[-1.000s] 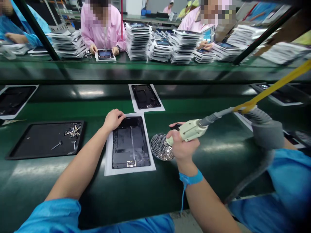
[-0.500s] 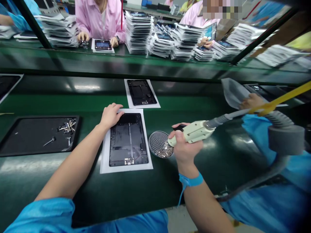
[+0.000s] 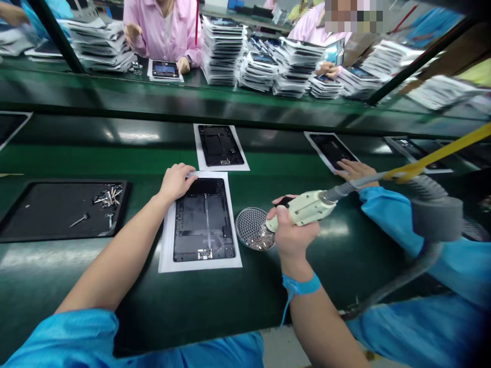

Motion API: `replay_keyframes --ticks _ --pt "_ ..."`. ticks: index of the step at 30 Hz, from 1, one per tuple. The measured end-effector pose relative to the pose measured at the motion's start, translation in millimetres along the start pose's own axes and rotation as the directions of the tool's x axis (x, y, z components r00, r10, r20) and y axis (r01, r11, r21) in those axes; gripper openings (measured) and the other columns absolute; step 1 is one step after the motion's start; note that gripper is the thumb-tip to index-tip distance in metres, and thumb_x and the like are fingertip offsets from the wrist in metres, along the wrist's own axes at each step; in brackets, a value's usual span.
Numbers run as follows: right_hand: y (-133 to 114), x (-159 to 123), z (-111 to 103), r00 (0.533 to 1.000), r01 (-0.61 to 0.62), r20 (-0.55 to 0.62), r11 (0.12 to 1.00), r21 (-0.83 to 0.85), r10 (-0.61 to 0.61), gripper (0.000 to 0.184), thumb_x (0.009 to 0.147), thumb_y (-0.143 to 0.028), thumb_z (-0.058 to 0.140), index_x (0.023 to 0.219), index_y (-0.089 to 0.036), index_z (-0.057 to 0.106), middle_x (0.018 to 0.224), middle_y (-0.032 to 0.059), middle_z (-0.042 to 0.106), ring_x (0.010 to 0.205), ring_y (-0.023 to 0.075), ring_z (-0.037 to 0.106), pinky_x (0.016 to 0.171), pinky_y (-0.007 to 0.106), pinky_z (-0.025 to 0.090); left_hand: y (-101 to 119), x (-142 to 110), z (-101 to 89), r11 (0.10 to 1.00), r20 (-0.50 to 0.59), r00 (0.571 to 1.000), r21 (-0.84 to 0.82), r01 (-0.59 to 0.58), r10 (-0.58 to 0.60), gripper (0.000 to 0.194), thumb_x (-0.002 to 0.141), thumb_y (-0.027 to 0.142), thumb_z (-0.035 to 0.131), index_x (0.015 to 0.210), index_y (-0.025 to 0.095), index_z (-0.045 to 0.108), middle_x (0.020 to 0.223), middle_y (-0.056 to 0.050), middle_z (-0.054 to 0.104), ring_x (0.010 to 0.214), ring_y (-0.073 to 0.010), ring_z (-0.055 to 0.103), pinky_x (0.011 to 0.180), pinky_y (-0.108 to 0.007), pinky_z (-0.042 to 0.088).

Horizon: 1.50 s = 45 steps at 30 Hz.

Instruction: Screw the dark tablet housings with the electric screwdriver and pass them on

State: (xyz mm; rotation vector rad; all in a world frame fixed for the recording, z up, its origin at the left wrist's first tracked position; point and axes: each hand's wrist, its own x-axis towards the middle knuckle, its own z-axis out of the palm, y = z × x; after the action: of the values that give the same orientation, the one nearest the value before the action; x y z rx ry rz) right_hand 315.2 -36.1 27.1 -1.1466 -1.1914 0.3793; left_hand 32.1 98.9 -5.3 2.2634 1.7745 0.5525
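Note:
My left hand (image 3: 176, 183) rests on the top left corner of a black tablet back housing (image 3: 203, 220), which lies on a white sheet (image 3: 199, 267) on the green belt. My right hand (image 3: 293, 231) grips a pale green electric screwdriver (image 3: 303, 208), with a grey hose running from its rear end. Its tip sits over a round perforated metal screw dish (image 3: 249, 227) holding loose screws, and the hand hides part of the dish. A blue antistatic strap (image 3: 301, 284) circles my right wrist.
A black tray (image 3: 65, 210) with screws and small tools lies to the left. Another housing on white paper (image 3: 219, 146) sits ahead. On the right, a blue-sleeved co-worker's hand (image 3: 356, 169) touches a third housing (image 3: 332, 149). Beyond a divider, pink-clad workers sit among tall tablet stacks (image 3: 221, 51).
The co-worker's hand has come in from the right and now rests on a housing on the belt. My hands stay in place, and the view has shifted slightly.

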Motion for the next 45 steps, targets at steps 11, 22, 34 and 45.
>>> replay_keyframes --ticks 11,22,34,45 --pt "-36.8 -19.0 23.9 0.999 -0.043 0.017 0.968 0.248 0.04 0.022 0.086 -0.031 0.071 0.103 -0.02 0.061 0.089 0.0019 0.068 0.048 0.0128 0.063 0.045 0.029 0.054 5.4 -0.8 6.9 0.999 -0.005 1.0 -0.038 0.01 -0.01 0.025 0.099 0.034 0.061 0.117 0.022 0.074 0.113 -0.008 0.073 0.112 -0.0283 0.063 0.095 -0.039 0.047" --pt "-44.7 -77.0 66.7 0.903 -0.182 0.431 0.91 0.371 0.005 0.028 0.094 -0.038 0.069 0.116 -0.026 0.057 0.099 0.003 0.069 0.055 0.0118 0.065 0.052 0.03 0.058 9.0 -1.8 9.7 0.998 -0.002 1.0 -0.055 -0.002 0.002 0.028 0.101 0.035 0.06 0.12 0.021 0.074 0.114 -0.009 0.073 0.113 -0.0279 0.063 0.097 -0.039 0.045" --pt "-44.3 -80.3 72.3 0.89 -0.249 0.451 0.902 0.352 0.07 0.027 0.091 -0.04 0.073 0.106 -0.025 0.056 0.085 -0.0008 0.065 0.053 0.0116 0.062 0.049 0.027 0.055 9.0 -4.5 12.9 0.995 -0.141 0.99 -0.102 0.014 -0.028 0.026 0.097 0.034 0.067 0.117 0.019 0.074 0.113 -0.01 0.071 0.113 -0.0287 0.061 0.097 -0.04 0.046" --pt "-40.4 -44.2 55.1 0.971 -0.183 0.225 0.859 0.479 0.081 0.026 0.088 -0.035 0.075 0.106 -0.023 0.062 0.093 0.0019 0.071 0.051 0.013 0.065 0.042 0.027 0.055 21.3 -98.6 -29.2 0.963 -0.07 0.967 0.102 0.251 -0.244 0.036 0.096 0.052 0.062 0.109 0.019 0.068 0.111 -0.013 0.07 0.104 -0.0298 0.069 0.087 -0.038 0.054"
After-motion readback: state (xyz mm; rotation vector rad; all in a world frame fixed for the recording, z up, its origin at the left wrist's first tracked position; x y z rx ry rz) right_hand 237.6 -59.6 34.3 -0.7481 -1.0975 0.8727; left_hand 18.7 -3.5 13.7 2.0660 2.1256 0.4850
